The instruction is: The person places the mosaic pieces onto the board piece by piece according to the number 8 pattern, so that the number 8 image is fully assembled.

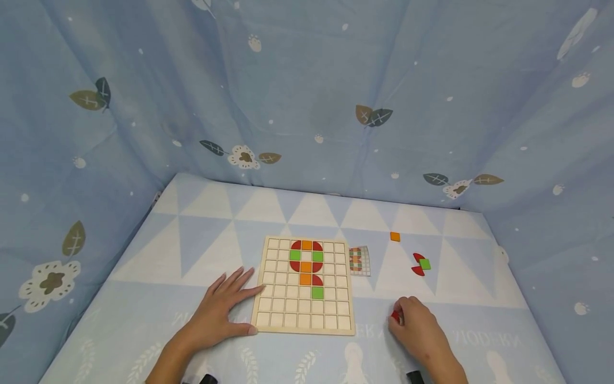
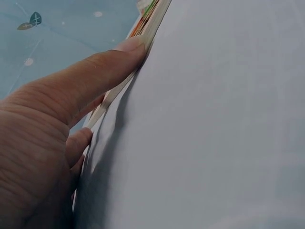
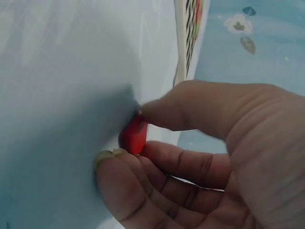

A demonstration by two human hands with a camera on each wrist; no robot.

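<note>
A wooden grid board (image 1: 284, 306) lies on the table, with orange and green squares and red rounded pieces set in its upper middle cells. My left hand (image 1: 221, 311) is spread along the board's left edge, its thumb (image 2: 127, 51) touching the rim in the left wrist view. To the right of the board, low over the table, my right hand (image 1: 419, 326) pinches a small red piece (image 3: 134, 135) between thumb and fingers. Much of that piece is covered by the fingers in the head view.
A small pattern card (image 1: 363, 262) lies against the board's right edge. Farther right are a loose orange square (image 1: 395, 237), a green square (image 1: 425, 264) and two red quarter-round pieces (image 1: 418, 271). Blue patterned curtains (image 1: 307, 96) enclose the table's back and sides.
</note>
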